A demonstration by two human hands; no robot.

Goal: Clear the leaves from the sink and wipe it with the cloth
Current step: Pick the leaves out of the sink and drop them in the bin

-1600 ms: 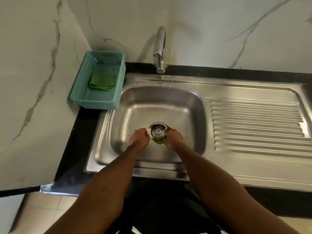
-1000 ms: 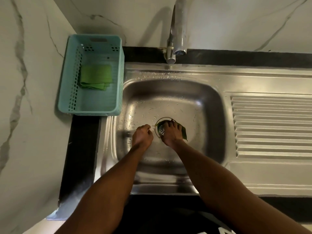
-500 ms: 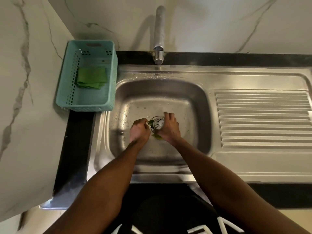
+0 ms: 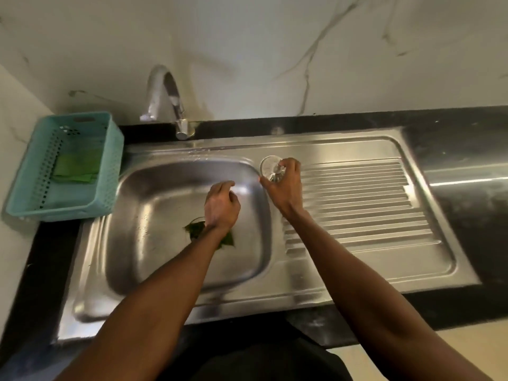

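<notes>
Green leaves (image 4: 196, 229) lie at the drain in the bottom of the steel sink basin (image 4: 154, 215), partly hidden by my left wrist. My left hand (image 4: 221, 206) hovers over the basin with its fingers curled and nothing visible in it. My right hand (image 4: 284, 185) holds the round metal drain strainer (image 4: 270, 167) at the far left corner of the drainboard (image 4: 357, 204), just outside the basin's rim. A folded green cloth (image 4: 77, 167) lies inside a teal plastic basket (image 4: 30, 199) to the left of the sink.
A chrome tap (image 4: 167, 100) stands behind the basin, its spout turned left. Black countertop (image 4: 467, 149) surrounds the sink, with marble walls behind and on the left. The ribbed drainboard stretches to the right.
My right hand has lifted the strainer out of the drain and carried it up to the drainboard corner. The leaves now lie uncovered at the drain. My left hand rose above them.
</notes>
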